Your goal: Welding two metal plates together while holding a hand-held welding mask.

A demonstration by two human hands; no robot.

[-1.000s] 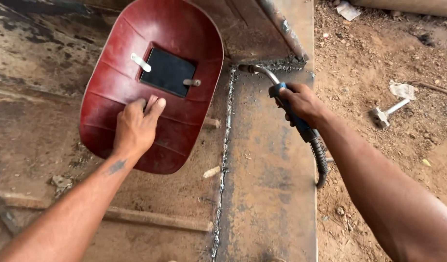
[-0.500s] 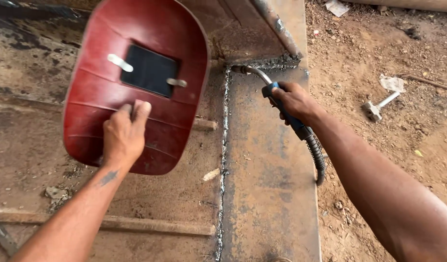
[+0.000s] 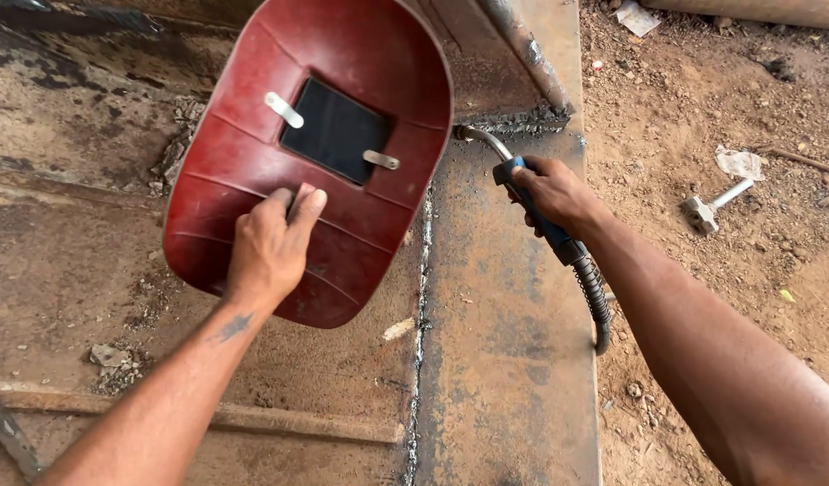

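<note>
Two hands well apart over rusty steel, one gripping a red welding shield, the other a welding torch.

The left hand (image 3: 272, 247) clamps the handle of the smooth, oval red welding shield (image 3: 315, 162) with its dark rectangular window, left of centre; since the earlier frame the shield sits further right. The right hand (image 3: 558, 193) is wrapped around the blue welding torch (image 3: 531, 202), its curved metal neck touching the rough weld seam (image 3: 513, 121) atop the pitted steel plate (image 3: 504, 360). A hammer (image 3: 716, 205) lies on dirt at right.
</note>
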